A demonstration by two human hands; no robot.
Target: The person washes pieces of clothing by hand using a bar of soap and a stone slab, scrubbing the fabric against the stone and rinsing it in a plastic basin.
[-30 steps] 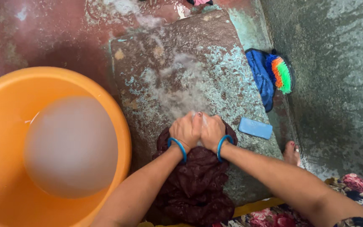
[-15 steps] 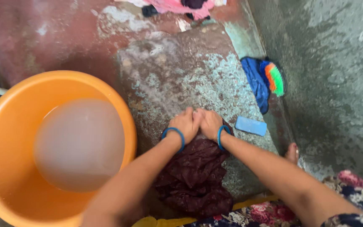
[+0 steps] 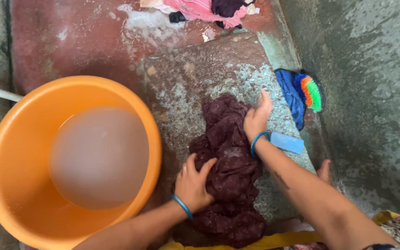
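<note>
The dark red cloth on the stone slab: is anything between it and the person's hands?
Nothing visible. The left hand grips the dark red cloth at its near side, and the right hand presses directly on its far edge. The blue soap bar lies apart, to the right.

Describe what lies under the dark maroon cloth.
The dark maroon cloth lies on a wet, soapy stone slab, pressed by the left hand and right hand. The slab directly beneath the cloth is covered and cannot be seen.
</note>
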